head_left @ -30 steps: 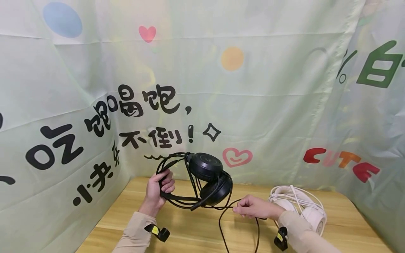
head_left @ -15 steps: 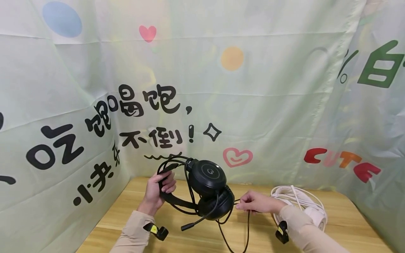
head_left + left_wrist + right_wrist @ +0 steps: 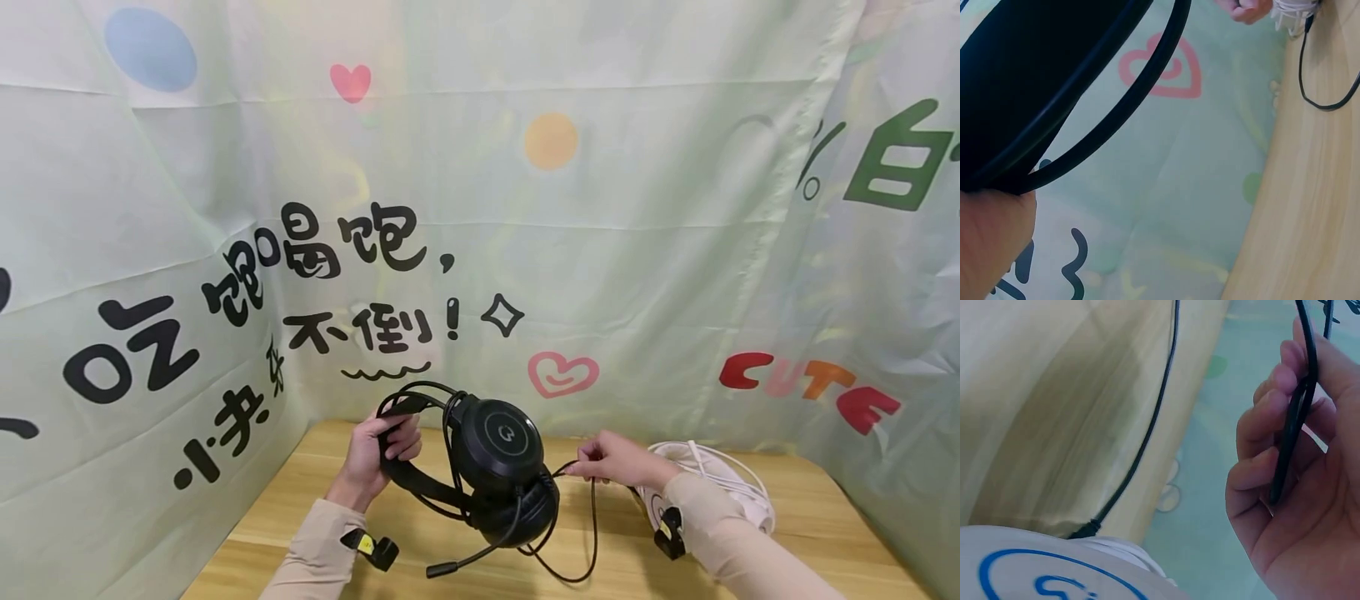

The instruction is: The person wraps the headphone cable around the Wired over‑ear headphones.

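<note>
My left hand (image 3: 366, 462) grips the headband of a black headset (image 3: 501, 442) and holds it above the table, ear cups towards the right. Its microphone boom (image 3: 444, 569) points down to the left. Loops of black cable hang round the headband and cups. In the left wrist view the headband (image 3: 1029, 81) covers most of the fingers. To the right of the cups, my right hand (image 3: 618, 460) pinches the black cable (image 3: 594, 533), which sags in a loop below. The right wrist view shows a doubled bit of cable (image 3: 1291, 437) between curled fingers and thumb.
White headphones (image 3: 738, 492) with a coiled white cable lie on the wooden table (image 3: 832, 533) by my right wrist. A thicker black cable end (image 3: 1088, 529) lies against them. Printed cloth (image 3: 637, 292) hangs behind the table and at both sides.
The headset has turned and sunk a little, so an ear cup's face now shows and the microphone hangs lower. My right hand has moved up and slightly right with the cable; its loop has risen.
</note>
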Available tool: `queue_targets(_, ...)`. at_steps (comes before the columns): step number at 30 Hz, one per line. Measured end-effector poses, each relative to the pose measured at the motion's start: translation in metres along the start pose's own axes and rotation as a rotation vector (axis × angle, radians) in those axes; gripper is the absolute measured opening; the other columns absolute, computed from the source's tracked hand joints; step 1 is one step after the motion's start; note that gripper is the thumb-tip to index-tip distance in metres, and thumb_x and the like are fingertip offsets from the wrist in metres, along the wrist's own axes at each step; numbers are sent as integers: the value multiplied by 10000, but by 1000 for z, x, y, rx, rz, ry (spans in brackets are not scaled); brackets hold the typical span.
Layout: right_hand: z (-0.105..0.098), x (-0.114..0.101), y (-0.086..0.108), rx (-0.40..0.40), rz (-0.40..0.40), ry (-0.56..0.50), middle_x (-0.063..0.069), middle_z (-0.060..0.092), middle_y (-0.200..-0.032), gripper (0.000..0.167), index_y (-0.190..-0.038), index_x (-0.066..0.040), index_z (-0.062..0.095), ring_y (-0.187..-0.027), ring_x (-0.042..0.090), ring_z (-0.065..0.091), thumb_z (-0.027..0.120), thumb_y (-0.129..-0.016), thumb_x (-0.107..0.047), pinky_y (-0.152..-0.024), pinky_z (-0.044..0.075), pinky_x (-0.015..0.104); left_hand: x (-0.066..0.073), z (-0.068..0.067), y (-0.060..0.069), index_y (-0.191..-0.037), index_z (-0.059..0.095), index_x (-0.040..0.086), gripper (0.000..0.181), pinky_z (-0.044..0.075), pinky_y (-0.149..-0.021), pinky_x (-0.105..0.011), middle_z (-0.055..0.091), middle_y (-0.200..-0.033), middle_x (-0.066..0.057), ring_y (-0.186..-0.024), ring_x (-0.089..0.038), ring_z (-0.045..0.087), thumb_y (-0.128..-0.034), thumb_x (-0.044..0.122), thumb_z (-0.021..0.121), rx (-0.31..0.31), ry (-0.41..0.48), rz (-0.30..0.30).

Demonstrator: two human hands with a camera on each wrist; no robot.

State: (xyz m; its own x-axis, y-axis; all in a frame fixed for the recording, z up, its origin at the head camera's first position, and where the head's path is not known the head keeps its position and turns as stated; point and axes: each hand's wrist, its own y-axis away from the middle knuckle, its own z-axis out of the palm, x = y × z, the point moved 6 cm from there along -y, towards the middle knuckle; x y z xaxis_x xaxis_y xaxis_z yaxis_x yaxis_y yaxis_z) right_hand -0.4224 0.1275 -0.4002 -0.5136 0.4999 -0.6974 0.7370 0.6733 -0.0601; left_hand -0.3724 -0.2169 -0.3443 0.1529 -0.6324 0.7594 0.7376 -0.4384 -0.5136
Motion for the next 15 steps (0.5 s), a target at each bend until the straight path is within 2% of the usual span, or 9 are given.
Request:
queue_targets(4,-9,-2,-3,40,8,38,-122,394,-616,412,-712,-72,546,-543,0,324,741,-1019,-265,-558,329,200,0,2,0,-819,421,149,279,101,-527,-289,192,-669,-3,-497,-144,120,-1078,54,382,-22,-3,-7)
queue_targets(7,-17,-3,-5,70,24,62,-116,395,-631,392,-716,-86,560,-562,13,317,763,-1003,-259,-589,333,206,0,1,1,-808,412,150,283,104,-525,-287,198,-660,1,-495,-138,131,-1076,63,393,-18,-25,-14)
queue_targets(10,-24,-4,-5,102,52,57,-80,486,-681,320,-771,-72,614,-604,38,393,790,-980,-239,-596,386,226,-1,1,2,-805,423,155,292,95,-523,-293,208,-654,9,-495,-137,133,-1076,58,377,-26,-33,-20)
queue_targets(15,-36,-4,-6,182,107,0,33,661,-827,176,-923,-38,670,-703,151,606,816,-945,-134,-605,585,314,0,1,3,-813,460,166,310,87,-519,-292,211,-655,16,-502,-147,112,-1077,48,348,-52,-15,-33)
